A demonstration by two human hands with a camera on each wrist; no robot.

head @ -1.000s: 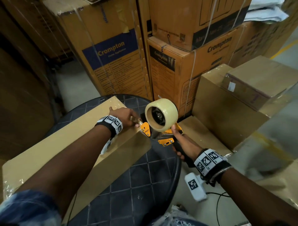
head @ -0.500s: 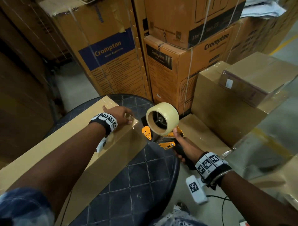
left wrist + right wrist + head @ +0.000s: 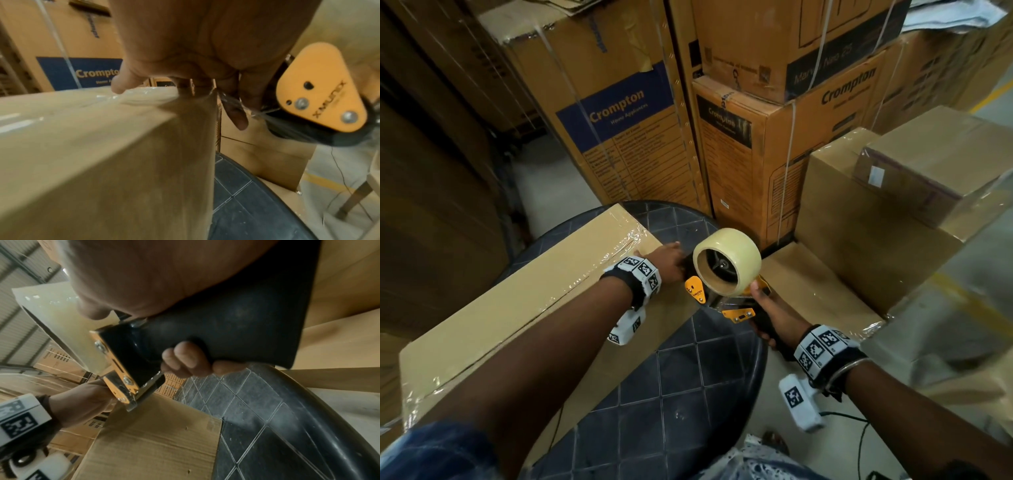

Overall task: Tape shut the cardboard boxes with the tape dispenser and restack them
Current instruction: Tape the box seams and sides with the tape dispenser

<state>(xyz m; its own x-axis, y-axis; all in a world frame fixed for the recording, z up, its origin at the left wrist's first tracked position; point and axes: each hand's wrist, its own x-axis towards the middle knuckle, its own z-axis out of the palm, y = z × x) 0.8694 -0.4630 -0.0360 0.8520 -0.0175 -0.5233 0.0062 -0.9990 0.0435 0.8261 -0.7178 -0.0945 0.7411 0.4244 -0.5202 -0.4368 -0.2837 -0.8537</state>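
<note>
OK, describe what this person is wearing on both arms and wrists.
Each wrist carries a black band ringed with white blocks printed with black square-pattern markers. Below each band hangs a white camera unit bearing another such marker; the left one is alike. A thin dark cable trails from the right unit. A thin metal bangle circles the right wrist. A blue patterned sleeve covers the upper left arm.

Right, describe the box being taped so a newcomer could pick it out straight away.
Start at the round black table with the diamond-grid top, in front of the stacked Crompton cartons. The long plain cardboard box lies across it, with the left hand on its far end beside the tape dispenser. Unlike its neighbours, it is long and narrow, unprinted, with clear tape along its top.
</note>
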